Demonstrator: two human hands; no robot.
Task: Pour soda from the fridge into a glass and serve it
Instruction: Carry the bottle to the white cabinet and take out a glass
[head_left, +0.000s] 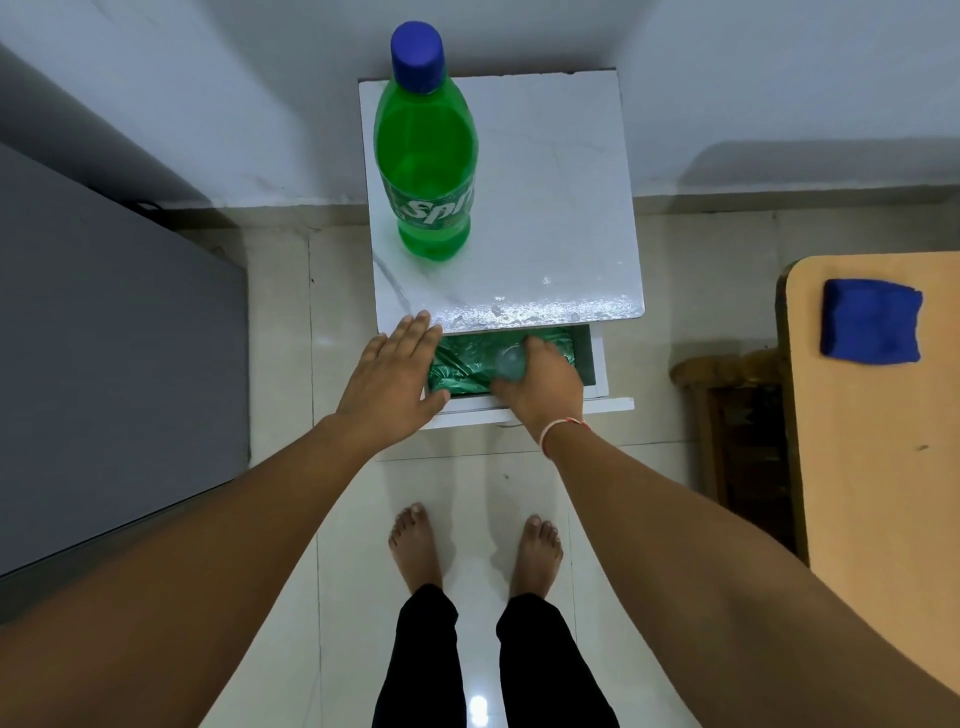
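In the open white drawer (597, 364), the right hand (540, 384) grips a clear glass (510, 362). The left hand (392, 382) lies flat, released, on the drawer's left front corner. A green plastic soda bottle (426, 150) stands upright on the cabinet top (561, 208).

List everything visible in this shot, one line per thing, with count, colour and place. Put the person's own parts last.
green plastic soda bottle with blue cap: one, green, upright on the cabinet top, rear left.
small white marble-topped cabinet: one, white, against the wall, centre.
open white drawer: one, white, pulled out under the top, lined with green material.
clear drinking glass: one, transparent, in the drawer, in the right hand's grip.
grey fridge: one, grey, far left.
tan wooden table: one, tan, far right.
folded blue cloth: one, blue, on the table.
left hand: one, flat and open at the drawer's left corner.
right hand: one, in the drawer, closed on the glass.
bare feet: two, on the tiled floor.
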